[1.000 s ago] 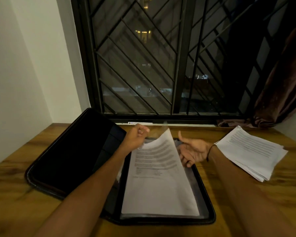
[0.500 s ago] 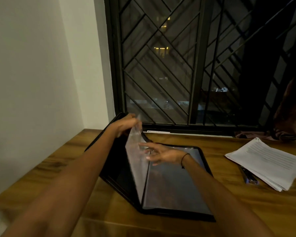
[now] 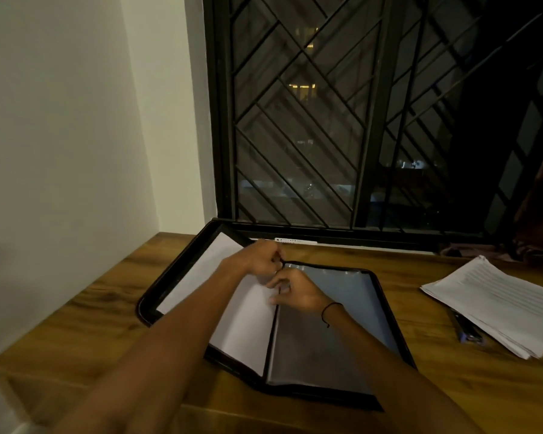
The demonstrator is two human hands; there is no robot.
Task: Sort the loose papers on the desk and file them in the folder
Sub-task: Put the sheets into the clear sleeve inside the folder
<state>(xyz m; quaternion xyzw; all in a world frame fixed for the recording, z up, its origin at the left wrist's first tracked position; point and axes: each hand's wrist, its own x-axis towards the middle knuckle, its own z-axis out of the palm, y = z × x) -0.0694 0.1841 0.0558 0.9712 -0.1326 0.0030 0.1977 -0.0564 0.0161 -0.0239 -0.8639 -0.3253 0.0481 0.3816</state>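
Note:
A black folder lies open on the wooden desk. Its left half holds a sleeve with a white sheet lying flat and blank side up. On the right half a clear plastic sleeve shows with nothing in it. My left hand and my right hand meet at the top of the folder's spine, fingers curled and pinching at the sleeve's top corner. A stack of printed loose papers lies at the desk's right side, apart from both hands.
A dark pen pokes out from under the paper stack's near-left edge. A barred window stands right behind the desk, a white wall on the left, and a dark curtain at the far right.
The sleeve with the white sheet was turned over from the right half to the left half. Both hands came together at the top of the spine. The view swung left.

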